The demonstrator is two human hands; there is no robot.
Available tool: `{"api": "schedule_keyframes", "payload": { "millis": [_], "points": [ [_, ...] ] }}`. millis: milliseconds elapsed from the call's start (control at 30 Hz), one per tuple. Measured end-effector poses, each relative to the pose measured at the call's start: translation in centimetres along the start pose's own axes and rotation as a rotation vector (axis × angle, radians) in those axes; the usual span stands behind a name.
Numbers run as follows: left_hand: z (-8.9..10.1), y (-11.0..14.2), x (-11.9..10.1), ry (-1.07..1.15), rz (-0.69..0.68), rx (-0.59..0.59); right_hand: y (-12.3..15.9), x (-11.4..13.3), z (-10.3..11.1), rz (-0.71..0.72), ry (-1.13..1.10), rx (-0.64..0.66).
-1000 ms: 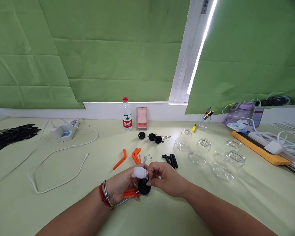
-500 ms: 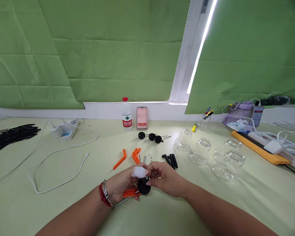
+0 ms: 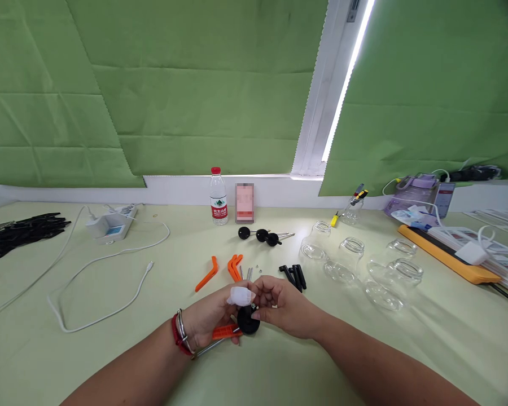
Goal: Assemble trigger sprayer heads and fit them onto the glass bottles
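Observation:
My left hand (image 3: 211, 316) is closed around a black round lid-like part (image 3: 248, 322), an orange arm (image 3: 225, 331) and a thin metal rod (image 3: 209, 348). A white wrap covers one of its fingers. My right hand (image 3: 281, 307) meets it from the right, with thumb and index finger pinched at the top edge of the black part. A tiny shiny metal piece (image 3: 253, 306) shows between the fingertips; its kind is too small to tell. Just beyond the hands lie more orange arms (image 3: 234, 267), metal rods (image 3: 249, 274) and black handle-like pieces (image 3: 295, 276).
Several glass jars (image 3: 351, 260) stand at right, near a yellow-and-black power strip (image 3: 449, 256). Black round parts with rods (image 3: 262, 235) lie farther back. A water bottle (image 3: 218, 197) and a pink card (image 3: 244, 203) stand by the wall. White cable (image 3: 105, 259) crosses the left side.

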State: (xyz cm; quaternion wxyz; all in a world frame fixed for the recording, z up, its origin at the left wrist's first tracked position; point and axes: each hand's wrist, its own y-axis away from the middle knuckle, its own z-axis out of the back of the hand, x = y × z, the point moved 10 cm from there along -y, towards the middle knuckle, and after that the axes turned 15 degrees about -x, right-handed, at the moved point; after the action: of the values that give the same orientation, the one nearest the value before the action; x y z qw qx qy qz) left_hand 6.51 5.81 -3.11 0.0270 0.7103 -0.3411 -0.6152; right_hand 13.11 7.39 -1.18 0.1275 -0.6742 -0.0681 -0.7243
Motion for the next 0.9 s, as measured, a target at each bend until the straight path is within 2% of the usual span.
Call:
{"api": "schedule_keyframes", "payload": {
  "millis": [900],
  "points": [
    [0.06,-0.01,-0.04,-0.003,-0.007,-0.005,0.00,0.06,-0.15,0.014,-0.007,0.011]
  ]
}}
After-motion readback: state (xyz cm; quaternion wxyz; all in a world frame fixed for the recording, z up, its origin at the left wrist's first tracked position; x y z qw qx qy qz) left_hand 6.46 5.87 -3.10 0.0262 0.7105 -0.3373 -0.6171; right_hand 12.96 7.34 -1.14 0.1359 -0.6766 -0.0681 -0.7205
